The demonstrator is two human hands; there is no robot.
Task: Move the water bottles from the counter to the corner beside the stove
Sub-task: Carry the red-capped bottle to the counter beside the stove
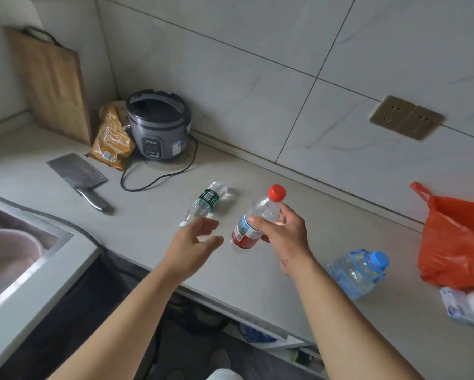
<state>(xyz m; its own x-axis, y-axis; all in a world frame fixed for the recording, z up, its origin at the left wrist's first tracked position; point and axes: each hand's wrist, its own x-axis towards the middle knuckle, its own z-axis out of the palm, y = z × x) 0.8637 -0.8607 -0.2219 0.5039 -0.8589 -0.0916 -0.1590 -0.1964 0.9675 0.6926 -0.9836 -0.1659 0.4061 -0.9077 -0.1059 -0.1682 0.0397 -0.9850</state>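
at the middle of the frame the right hand [281,234] holds the red-capped bottle [257,219] tilted above the table [257,275], fingers [260,223] wrapped round its label. just left, the left hand [194,242] hovers with fingers spread over the neck of the green-labelled bottle [205,202], which lies flat. the blue-capped bottle [356,272] lies at lower right.

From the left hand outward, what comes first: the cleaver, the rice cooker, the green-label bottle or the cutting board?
1. Green-label bottle, lying just beyond the left hand.
2. Cleaver, flat on the counter to the left.
3. Rice cooker, farther back against the wall.
4. Cutting board, leaning in the far left corner.
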